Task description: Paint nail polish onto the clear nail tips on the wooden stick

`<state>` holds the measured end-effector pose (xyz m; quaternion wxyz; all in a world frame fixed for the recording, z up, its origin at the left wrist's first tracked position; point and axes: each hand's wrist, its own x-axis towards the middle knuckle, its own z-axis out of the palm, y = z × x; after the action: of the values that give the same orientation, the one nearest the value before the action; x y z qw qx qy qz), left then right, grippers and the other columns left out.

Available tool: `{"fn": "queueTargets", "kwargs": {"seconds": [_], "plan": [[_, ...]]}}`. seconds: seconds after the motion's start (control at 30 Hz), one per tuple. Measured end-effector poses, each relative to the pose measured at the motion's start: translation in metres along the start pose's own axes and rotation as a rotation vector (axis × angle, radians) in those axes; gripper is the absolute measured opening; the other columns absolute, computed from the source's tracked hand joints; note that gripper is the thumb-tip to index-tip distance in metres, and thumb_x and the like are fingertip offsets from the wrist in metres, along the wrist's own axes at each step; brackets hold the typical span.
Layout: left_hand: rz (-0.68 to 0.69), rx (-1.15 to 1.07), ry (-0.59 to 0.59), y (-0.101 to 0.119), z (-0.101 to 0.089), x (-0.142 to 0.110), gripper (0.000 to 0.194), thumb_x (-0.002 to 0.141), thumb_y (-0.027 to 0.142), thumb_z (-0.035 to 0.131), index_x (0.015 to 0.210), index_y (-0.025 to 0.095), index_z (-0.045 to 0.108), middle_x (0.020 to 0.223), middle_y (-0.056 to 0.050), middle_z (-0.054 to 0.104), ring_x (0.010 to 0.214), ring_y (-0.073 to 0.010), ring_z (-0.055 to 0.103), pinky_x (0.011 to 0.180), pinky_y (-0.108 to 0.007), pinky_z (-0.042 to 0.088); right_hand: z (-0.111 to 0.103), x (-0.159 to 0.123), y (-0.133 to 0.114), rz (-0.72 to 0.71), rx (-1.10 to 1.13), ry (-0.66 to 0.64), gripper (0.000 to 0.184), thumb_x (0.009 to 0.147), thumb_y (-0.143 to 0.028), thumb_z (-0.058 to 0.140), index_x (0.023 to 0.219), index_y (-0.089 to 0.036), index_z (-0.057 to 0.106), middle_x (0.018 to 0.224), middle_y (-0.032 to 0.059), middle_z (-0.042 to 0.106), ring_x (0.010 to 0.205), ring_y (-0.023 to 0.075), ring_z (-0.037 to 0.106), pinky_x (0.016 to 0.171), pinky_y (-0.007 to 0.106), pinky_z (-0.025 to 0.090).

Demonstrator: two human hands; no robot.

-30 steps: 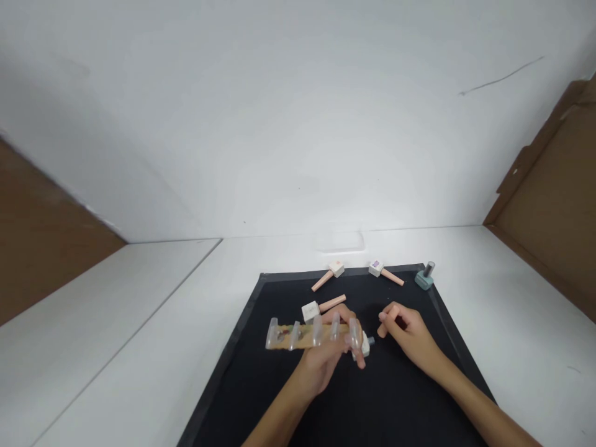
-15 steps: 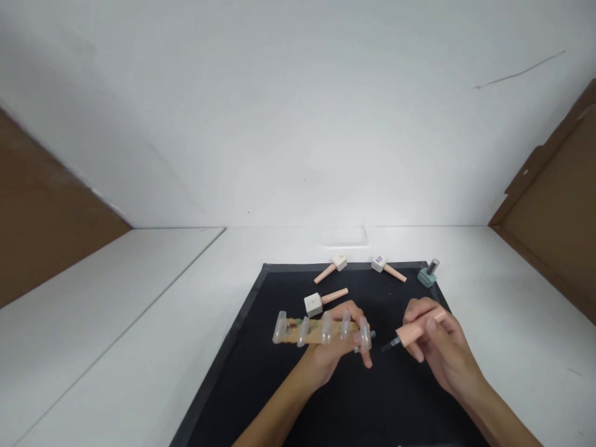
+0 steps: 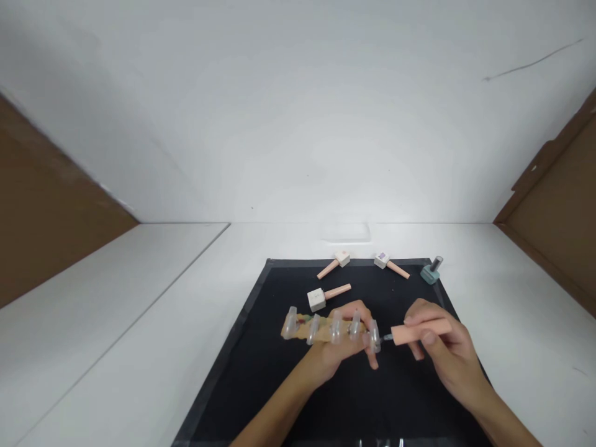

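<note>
My left hand is closed around the right end of a tan strip, held level above the black mat. Several clear false nail tips stand across the strip in a row. Between the fingers and thumb of my right hand is a nail polish brush with a peach handle-cap. Its dark bristle end points left and meets, or nearly meets, the rightmost nail tip; I cannot tell whether they touch. Just behind my left hand lies a white nail polish bottle with a peach cap.
Two more white bottles with peach caps, a left one and a right one, lie at the back of the black mat. A teal bottle stands at its back right corner. Behind is a clear tray, and a white wall.
The brush has swung from slanting down-left to nearly level, and its tip has come up to the rightmost nail tip. The view has shifted slightly.
</note>
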<state>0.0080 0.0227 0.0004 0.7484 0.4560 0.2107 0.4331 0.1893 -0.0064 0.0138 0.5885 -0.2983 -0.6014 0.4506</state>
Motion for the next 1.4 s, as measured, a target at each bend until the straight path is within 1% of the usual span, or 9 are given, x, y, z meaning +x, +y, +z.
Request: {"fn": "queueTargets", "kwargs": {"seconds": [0.27, 0.43, 0.53, 0.7, 0.83, 0.97, 1.13, 1.3, 1.4], "plan": [[-0.017, 0.009, -0.001, 0.004, 0.0, 0.002, 0.036, 0.067, 0.041, 0.08, 0.068, 0.015, 0.055, 0.058, 0.002, 0.058, 0.052, -0.0112, 0.06, 0.044, -0.02, 0.05, -0.001, 0.007, -0.016, -0.171, -0.27, -0.096, 0.017, 0.094, -0.037, 0.055, 0.096, -0.025, 0.067, 0.069, 0.0004, 0.059, 0.06, 0.014, 0.056, 0.053, 0.024, 0.048], [-0.022, -0.004, 0.005, 0.004, -0.001, 0.002, 0.037, 0.066, 0.041, 0.081, 0.069, 0.014, 0.056, 0.06, 0.002, 0.059, 0.051, -0.0105, 0.061, 0.044, -0.019, 0.051, -0.001, 0.01, -0.019, -0.252, -0.329, -0.099, 0.019, 0.096, -0.038, 0.051, 0.099, -0.025, 0.065, 0.067, -0.0005, 0.058, 0.057, 0.0132, 0.054, 0.053, 0.024, 0.048], [-0.024, -0.02, 0.001, 0.003, -0.002, 0.003, 0.035, 0.066, 0.039, 0.081, 0.07, 0.014, 0.057, 0.059, 0.002, 0.058, 0.053, -0.011, 0.061, 0.044, -0.019, 0.053, -0.001, 0.009, -0.021, -0.251, -0.364, -0.147, 0.019, 0.097, -0.037, 0.05, 0.097, -0.024, 0.064, 0.067, 0.0004, 0.06, 0.059, 0.014, 0.057, 0.052, 0.023, 0.048], [-0.016, -0.021, -0.016, 0.001, -0.002, 0.004, 0.035, 0.067, 0.039, 0.08, 0.069, 0.014, 0.056, 0.059, 0.002, 0.058, 0.052, -0.0105, 0.06, 0.044, -0.019, 0.053, -0.002, 0.008, -0.021, -0.265, -0.382, -0.101, 0.017, 0.097, -0.036, 0.05, 0.099, -0.024, 0.063, 0.069, 0.0013, 0.062, 0.061, 0.0146, 0.058, 0.054, 0.024, 0.049], [-0.026, -0.02, -0.001, 0.001, -0.003, 0.003, 0.036, 0.065, 0.039, 0.082, 0.068, 0.014, 0.056, 0.059, 0.003, 0.056, 0.053, -0.01, 0.059, 0.044, -0.019, 0.053, -0.003, 0.008, -0.021, -0.241, -0.383, -0.141, 0.017, 0.097, -0.036, 0.051, 0.097, -0.024, 0.063, 0.069, 0.0013, 0.062, 0.061, 0.0146, 0.058, 0.053, 0.024, 0.049], [-0.018, -0.011, -0.035, 0.001, -0.005, 0.003, 0.039, 0.064, 0.042, 0.082, 0.068, 0.014, 0.055, 0.058, 0.003, 0.058, 0.048, -0.0083, 0.058, 0.043, -0.018, 0.05, -0.004, 0.008, -0.022, -0.247, -0.378, -0.081, 0.017, 0.096, -0.036, 0.051, 0.1, -0.025, 0.064, 0.07, 0.0006, 0.061, 0.058, 0.0133, 0.056, 0.053, 0.024, 0.049], [-0.085, 0.059, -0.003, 0.003, -0.004, 0.004, 0.045, 0.058, 0.044, 0.085, 0.064, 0.014, 0.051, 0.056, 0.003, 0.057, 0.046, -0.0094, 0.059, 0.043, -0.019, 0.05, -0.002, 0.01, -0.024, -0.234, -0.345, -0.153, 0.019, 0.096, -0.037, 0.052, 0.097, -0.024, 0.065, 0.066, 0.0019, 0.064, 0.058, 0.0154, 0.059, 0.05, 0.025, 0.049], [-0.123, 0.091, 0.009, 0.004, -0.002, 0.005, 0.049, 0.055, 0.048, 0.086, 0.062, 0.015, 0.049, 0.052, 0.004, 0.056, 0.042, -0.009, 0.058, 0.042, -0.018, 0.047, -0.003, 0.008, -0.022, -0.232, -0.361, -0.064, 0.017, 0.095, -0.035, 0.054, 0.097, -0.024, 0.067, 0.068, 0.0028, 0.064, 0.057, 0.016, 0.058, 0.049, 0.027, 0.048], [-0.111, 0.099, -0.008, 0.004, -0.002, 0.005, 0.046, 0.056, 0.044, 0.086, 0.063, 0.015, 0.05, 0.055, 0.004, 0.057, 0.043, -0.0096, 0.059, 0.044, -0.019, 0.047, -0.003, 0.008, -0.024, -0.232, -0.325, -0.144, 0.018, 0.095, -0.036, 0.053, 0.098, -0.025, 0.066, 0.065, 0.0023, 0.064, 0.057, 0.0167, 0.059, 0.049, 0.027, 0.049]]}}
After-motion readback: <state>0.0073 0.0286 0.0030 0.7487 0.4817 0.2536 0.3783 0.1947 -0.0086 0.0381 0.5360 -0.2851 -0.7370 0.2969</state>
